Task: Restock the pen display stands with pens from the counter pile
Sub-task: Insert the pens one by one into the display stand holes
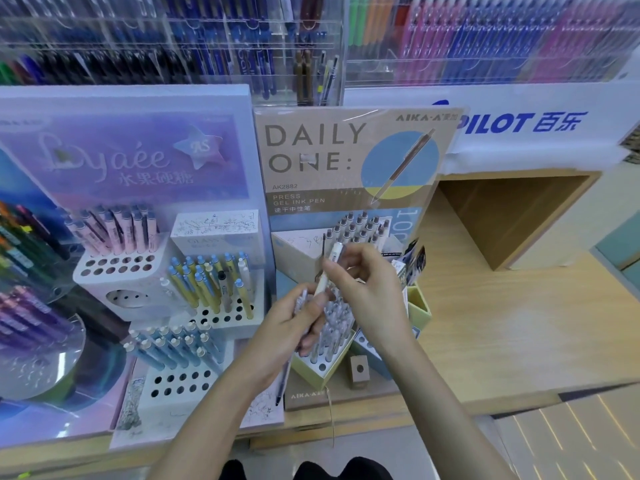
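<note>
Status, head view: restock looks about midway. Left hand (294,323) grips a small bundle of pens (302,297), fingers wrapped round the barrels. Right hand (370,292) pinches a single cream pen (329,268), fingers closed on its upper half. It is held tilted above the brown stand (346,161) and not yet in a hole.

The stand's back tier of grey-capped pens (360,226) looks full. Its front yellow-green block (322,367) is mostly filled, with a few holes open at the near edge.

The pink stand (121,161) on the left needs more:
- white block (114,265) under the pink pens (117,230): two rows of empty holes
- gaps round the yellow-and-blue pens (211,282)
- front block (180,382) below the pale blue pens (173,344): roughly half empty

No pile visible on the worktop (519,323), so I can't tell what stock remains beyond the bundle.

Materials: stands are matte printed card, boxy, with round punched holes. Pens are slim smooth plastic cylinders with push-button tops. Worktop is pale wood-grain laminate. Clear acrylic racks (242,46) behind are blurred.
</note>
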`<state>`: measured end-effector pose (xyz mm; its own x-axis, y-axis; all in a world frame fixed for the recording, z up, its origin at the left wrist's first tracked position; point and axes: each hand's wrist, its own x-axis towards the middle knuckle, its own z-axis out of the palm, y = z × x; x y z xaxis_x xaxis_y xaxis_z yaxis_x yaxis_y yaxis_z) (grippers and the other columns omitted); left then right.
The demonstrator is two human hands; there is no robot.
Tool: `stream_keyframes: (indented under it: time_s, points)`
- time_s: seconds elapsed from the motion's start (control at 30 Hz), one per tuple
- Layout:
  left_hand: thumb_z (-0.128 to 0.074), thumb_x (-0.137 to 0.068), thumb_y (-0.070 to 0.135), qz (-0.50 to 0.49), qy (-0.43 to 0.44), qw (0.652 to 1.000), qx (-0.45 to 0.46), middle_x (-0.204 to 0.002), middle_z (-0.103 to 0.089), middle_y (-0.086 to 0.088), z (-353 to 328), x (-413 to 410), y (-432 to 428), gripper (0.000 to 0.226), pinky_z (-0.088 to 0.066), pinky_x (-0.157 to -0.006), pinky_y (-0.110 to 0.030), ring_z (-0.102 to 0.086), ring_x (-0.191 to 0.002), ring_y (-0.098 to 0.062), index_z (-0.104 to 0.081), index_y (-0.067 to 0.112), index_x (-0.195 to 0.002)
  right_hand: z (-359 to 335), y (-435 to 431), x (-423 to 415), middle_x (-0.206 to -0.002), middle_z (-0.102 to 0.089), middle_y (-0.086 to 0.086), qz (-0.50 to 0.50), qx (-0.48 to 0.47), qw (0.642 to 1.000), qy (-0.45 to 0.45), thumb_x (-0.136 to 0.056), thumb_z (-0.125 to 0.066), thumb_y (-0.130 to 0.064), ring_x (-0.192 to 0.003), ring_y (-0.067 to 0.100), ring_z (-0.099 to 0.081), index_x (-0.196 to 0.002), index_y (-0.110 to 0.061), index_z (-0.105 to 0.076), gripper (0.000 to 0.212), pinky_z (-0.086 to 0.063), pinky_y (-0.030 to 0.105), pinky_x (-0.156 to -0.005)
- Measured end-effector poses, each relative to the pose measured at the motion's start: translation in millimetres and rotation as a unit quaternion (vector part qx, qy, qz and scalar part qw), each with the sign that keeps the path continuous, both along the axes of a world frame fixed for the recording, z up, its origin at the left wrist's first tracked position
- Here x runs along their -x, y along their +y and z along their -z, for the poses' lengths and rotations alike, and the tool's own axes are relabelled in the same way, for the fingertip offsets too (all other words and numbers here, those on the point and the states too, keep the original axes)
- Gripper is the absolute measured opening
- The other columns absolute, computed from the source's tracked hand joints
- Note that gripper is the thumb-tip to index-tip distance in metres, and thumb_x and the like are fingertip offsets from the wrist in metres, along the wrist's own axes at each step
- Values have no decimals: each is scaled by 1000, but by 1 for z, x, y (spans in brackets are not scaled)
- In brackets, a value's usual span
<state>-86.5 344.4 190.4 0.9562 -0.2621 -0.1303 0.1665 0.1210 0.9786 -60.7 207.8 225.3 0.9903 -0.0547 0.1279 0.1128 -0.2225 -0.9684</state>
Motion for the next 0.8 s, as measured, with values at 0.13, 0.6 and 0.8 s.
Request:
stream_keyframes:
  time_s: [0.13, 0.6, 0.8]
  points:
    - [-51, -85, 47, -16, 9, 999, -33, -70, -65, 1, 5, 4, -2, 35, -52, -58, -25, -63, -62, -15, -62, 21, -106, 0, -11, 5, -79, -66, 3, 17, -50, 998, 22, -85, -69, -17, -72, 13, -61, -92, -13, -67, 8, -52, 25, -66]
    - [-48, -91, 39, -202, 16, 977, 69, -54, -38, 6, 4, 8, 15, 25, -25, -36, -17, -24, -38, -6, -41, 16, -85, 17, -58, -17, -99, -66, -2, 57, 73, 991, -101, -93, -56, -5, -95, 10, -63, -113, -25, -54, 28, -52, 31, -88]
    - [-33, -95, 2, -224, 29, 970, 95, -57, -49, 8, 10, 7, 17, 21, -30, -37, -20, -30, -39, -8, -32, 19, -83, 29, -58, -23, -96, -59, -18, 47, 114, 985, -123, -93, -56, -8, -92, -4, -58, -120, -20, -56, 29, -46, 12, -83]
